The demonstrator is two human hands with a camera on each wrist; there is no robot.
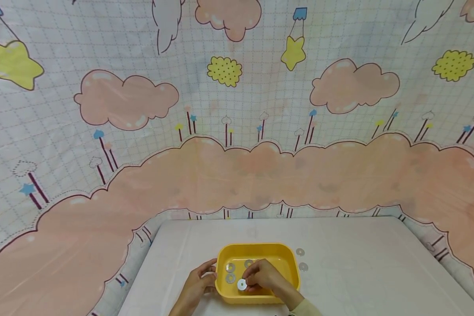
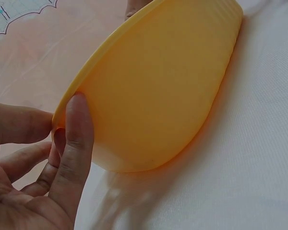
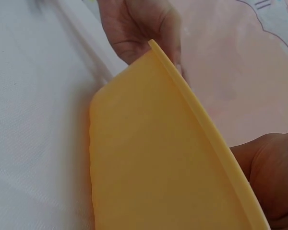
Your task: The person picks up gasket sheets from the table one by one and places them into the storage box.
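A yellow plastic tray (image 1: 256, 300) with raised walls sits on the white table. At its left end my left hand (image 1: 195, 285) holds the rim; in the left wrist view the thumb (image 2: 78, 120) presses the outer wall. My right hand (image 1: 265, 276) reaches inside and pinches a flat metal washer (image 1: 239, 287) near the front wall. Several more washers (image 1: 227, 278) lie on the tray's floor, partly hidden by that hand. In the right wrist view the tray wall (image 3: 144, 143) hides the right fingertips.
Two washers, the farther washer (image 1: 298, 252) and the nearer washer (image 1: 301, 267), lie on the table just right of the tray. The white tabletop (image 1: 359, 263) extends to both sides. Behind it hangs a printed cloth (image 1: 260, 175) with clouds and stars.
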